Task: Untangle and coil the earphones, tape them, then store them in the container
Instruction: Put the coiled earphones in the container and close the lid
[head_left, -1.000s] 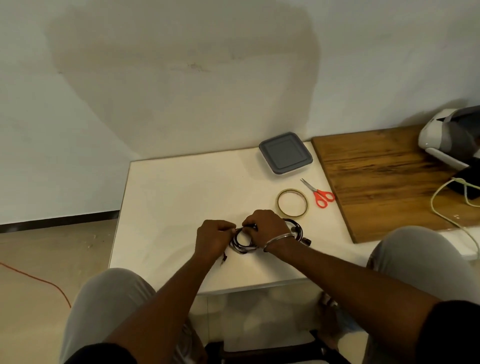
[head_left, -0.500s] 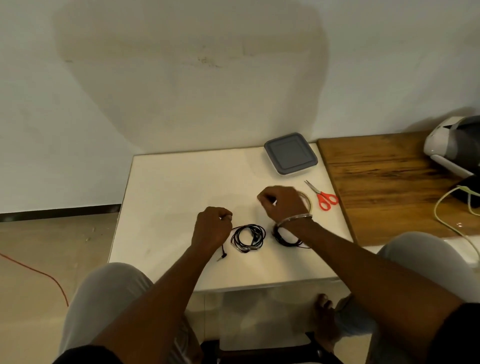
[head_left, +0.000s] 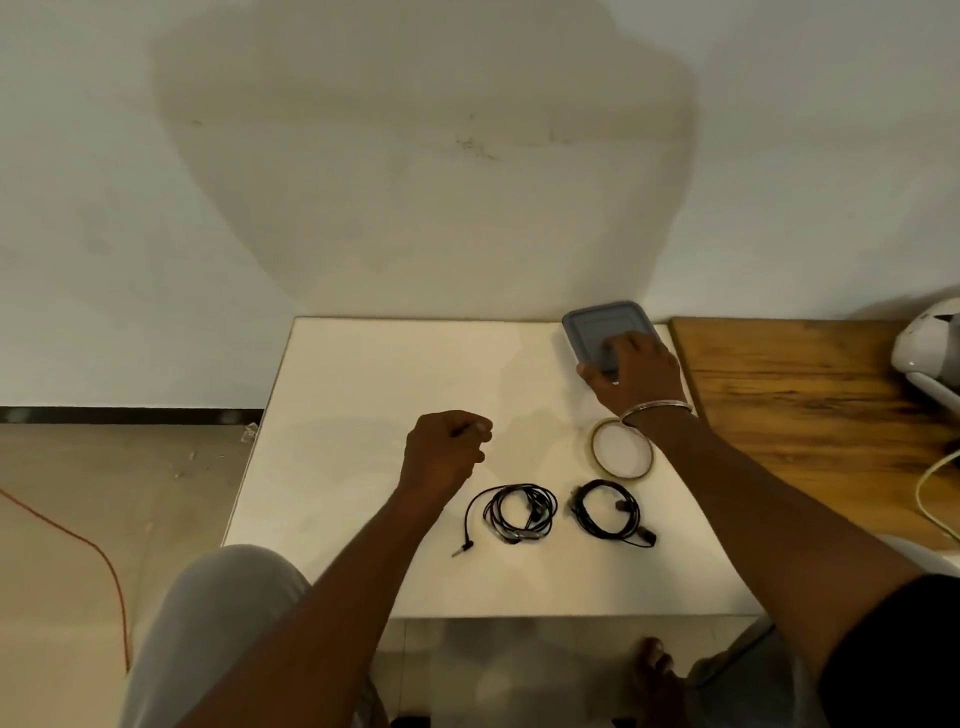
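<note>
Two black earphone coils lie side by side near the front of the white table (head_left: 363, 395): the left coil (head_left: 519, 514) with its plug trailing to the left, and the right coil (head_left: 605, 512). A tape roll (head_left: 623, 475) lies flat just behind the right coil. At the back right stands the grey lidded container (head_left: 597, 327). My right hand (head_left: 636, 371) grips its near corner, fingers on the lid and thumb on the side. My left hand (head_left: 447, 452) hovers behind the left coil, fingers curled, holding nothing I can see.
A wooden board (head_left: 805, 389) adjoins the table on the right, with a white device (head_left: 930, 353) and a pale cable (head_left: 935, 483) on it. An orange cord (head_left: 104, 561) runs over the floor at the left. The wall stands right behind the table.
My right hand left the earphones, passed the tape roll and reached back onto the container. My left hand let go of the left coil and drew back. Both coils now lie free.
</note>
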